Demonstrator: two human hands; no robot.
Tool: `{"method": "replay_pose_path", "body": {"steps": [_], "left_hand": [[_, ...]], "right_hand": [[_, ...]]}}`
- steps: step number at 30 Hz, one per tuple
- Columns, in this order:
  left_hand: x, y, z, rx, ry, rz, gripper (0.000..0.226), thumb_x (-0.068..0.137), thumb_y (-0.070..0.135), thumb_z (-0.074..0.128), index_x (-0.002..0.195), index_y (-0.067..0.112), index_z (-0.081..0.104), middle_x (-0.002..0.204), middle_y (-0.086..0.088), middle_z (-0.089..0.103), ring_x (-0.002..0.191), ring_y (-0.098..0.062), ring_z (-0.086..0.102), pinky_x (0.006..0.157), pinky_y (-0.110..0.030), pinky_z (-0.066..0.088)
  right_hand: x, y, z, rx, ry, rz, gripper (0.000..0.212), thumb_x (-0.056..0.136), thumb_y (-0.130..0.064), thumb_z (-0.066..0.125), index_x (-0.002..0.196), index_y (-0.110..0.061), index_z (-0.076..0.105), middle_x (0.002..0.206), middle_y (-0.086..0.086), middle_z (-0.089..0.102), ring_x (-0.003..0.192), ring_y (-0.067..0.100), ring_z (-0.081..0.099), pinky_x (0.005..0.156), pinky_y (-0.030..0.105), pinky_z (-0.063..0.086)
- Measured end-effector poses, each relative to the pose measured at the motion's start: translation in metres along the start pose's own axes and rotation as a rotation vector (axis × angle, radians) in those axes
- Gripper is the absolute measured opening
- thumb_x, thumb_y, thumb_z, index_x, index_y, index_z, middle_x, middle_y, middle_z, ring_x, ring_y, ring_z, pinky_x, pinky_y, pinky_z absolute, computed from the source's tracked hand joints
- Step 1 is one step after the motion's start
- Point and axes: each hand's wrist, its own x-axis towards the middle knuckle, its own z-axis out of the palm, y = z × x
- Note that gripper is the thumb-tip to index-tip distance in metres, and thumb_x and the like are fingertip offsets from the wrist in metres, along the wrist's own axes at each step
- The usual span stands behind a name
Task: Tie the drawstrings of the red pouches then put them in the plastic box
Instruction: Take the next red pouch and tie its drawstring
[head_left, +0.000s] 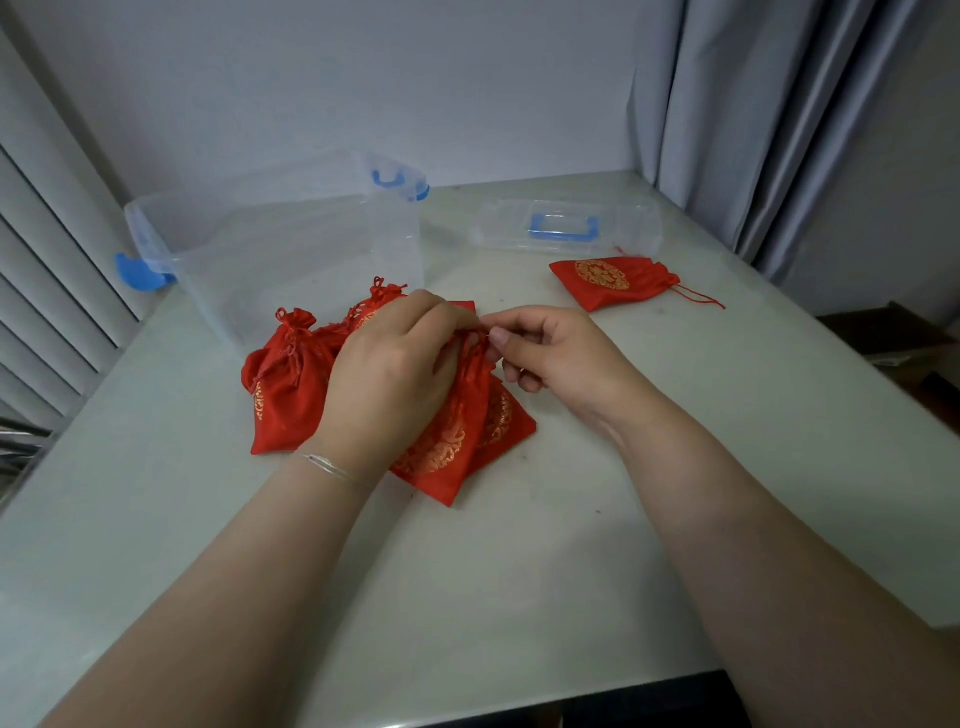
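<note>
Left hand (387, 374) curled over the neck of a red pouch (457, 441) at the middle of the pale surface (519, 571), fingers pinched shut on the gathered top. Right hand (558, 358) at 3 o'clock of it, thumb and forefinger nipping the drawstring (483, 332). Tied pouch (285, 384) at 9 o'clock, touching the pile. Clear plastic box (291, 244) at 11 o'clock, open. Lid (566, 226) and lone pouch (613, 280) at 1 o'clock, well apart.

red pouches (291, 395) w/ gold print; blue latches (136, 273).
</note>
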Motion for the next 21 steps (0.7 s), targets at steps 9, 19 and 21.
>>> {"method": "replay_pose_path", "body": {"steps": [9, 19, 21], "left_hand": [[0.0004, 0.0013, -0.0004, 0.0, -0.053, 0.054, 0.02, 0.089, 0.01, 0.051, 0.094, 0.006, 0.07, 0.086, -0.011, 0.065, 0.07, -0.03, 0.063, 0.053, -0.038, 0.049], [-0.0016, -0.0011, 0.0018, -0.044, -0.039, 0.095, 0.023, 0.088, 0.002, 0.051, 0.094, 0.005, 0.073, 0.09, -0.01, 0.069, 0.074, -0.029, 0.067, 0.055, -0.039, 0.053], [-0.0017, 0.0003, 0.0021, -0.063, -0.021, 0.097, 0.025, 0.087, 0.002, 0.05, 0.091, 0.005, 0.074, 0.092, -0.009, 0.071, 0.079, -0.028, 0.068, 0.059, -0.039, 0.055]], "right_hand": [[-0.0016, -0.0054, -0.0035, -0.159, 0.025, -0.119, 0.022, 0.085, 0.003, 0.063, 0.092, -0.017, 0.067, 0.055, -0.014, 0.06, 0.046, -0.002, 0.049, 0.047, 0.008, 0.036], [-0.0013, -0.0049, -0.0077, -0.112, 0.027, -0.012, 0.015, 0.086, -0.001, 0.059, 0.079, -0.015, 0.062, 0.073, 0.002, 0.059, 0.061, 0.006, 0.058, 0.046, 0.023, 0.05], [0.0008, -0.0034, -0.008, -0.148, 0.093, 0.02, 0.008, 0.088, -0.005, 0.055, 0.083, -0.011, 0.058, 0.075, 0.001, 0.057, 0.063, 0.008, 0.059, 0.046, 0.026, 0.051]]}}
